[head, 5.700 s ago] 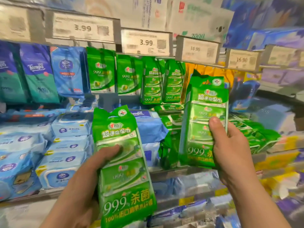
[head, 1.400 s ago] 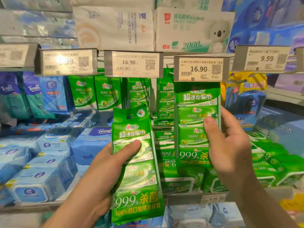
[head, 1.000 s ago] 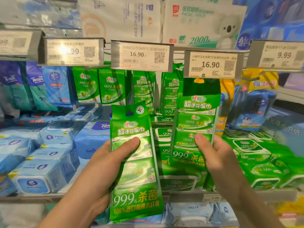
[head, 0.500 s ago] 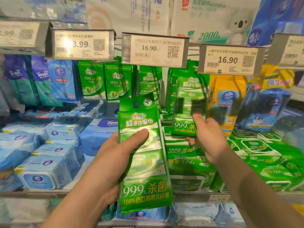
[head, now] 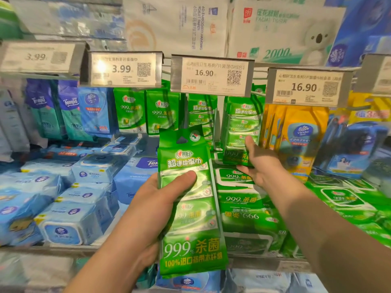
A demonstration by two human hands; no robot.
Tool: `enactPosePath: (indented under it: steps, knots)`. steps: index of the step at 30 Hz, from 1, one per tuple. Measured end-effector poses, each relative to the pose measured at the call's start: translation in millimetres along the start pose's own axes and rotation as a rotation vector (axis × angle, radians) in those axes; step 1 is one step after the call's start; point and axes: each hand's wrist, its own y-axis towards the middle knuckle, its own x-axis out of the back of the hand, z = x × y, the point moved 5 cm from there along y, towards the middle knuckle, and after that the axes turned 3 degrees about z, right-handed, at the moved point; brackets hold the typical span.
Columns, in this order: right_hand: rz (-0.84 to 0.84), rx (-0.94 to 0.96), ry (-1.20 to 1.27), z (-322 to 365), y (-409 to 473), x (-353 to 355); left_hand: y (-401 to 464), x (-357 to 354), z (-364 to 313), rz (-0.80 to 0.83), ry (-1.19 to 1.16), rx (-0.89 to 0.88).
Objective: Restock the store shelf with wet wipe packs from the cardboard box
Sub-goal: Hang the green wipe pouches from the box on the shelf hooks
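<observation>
Head camera view: a tall green plastic strip-pack of wet wipes [head: 189,206] stands upright at centre frame, gripped by the left hand [head: 152,210], thumb curled across its front and fingers hidden behind it. The left forearm rises from seven o'clock. At two o'clock from that pack, the right hand [head: 261,163] reaches forward with its arm stretched from five o'clock, thumb up along the face of a second green wet wipe pack [head: 241,132] that hangs in a row beneath a white price tag reading 16.90 [head: 211,76]; the fingers lie under the pack's lower edge, holding it. Yellow hanging packs [head: 296,132] sit just beside it at three o'clock. Flat green wipe packs [head: 243,210] lie on the shelf below, and blue lidded wipe packs [head: 69,223] fill nine o'clock.
</observation>
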Motion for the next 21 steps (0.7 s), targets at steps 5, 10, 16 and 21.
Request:
enactPosePath:
  steps: [5, 10, 16, 21]
  knots:
    - [0.013, -0.046, -0.054, -3, 2, 6, 1, 2, -2, 0.001, -0.007, -0.015]
    - [0.027, 0.093, -0.292, -3, -29, 15, 7, 1, -4, 0.007, 0.016, -0.053]
    - [0.463, 0.126, -0.248, -12, -116, 8, 18, -4, -12, 0.002, 0.069, -0.119]
    - [0.698, 0.135, -0.337, -33, -146, -7, 29, -11, -21, 0.012, 0.166, -0.188]
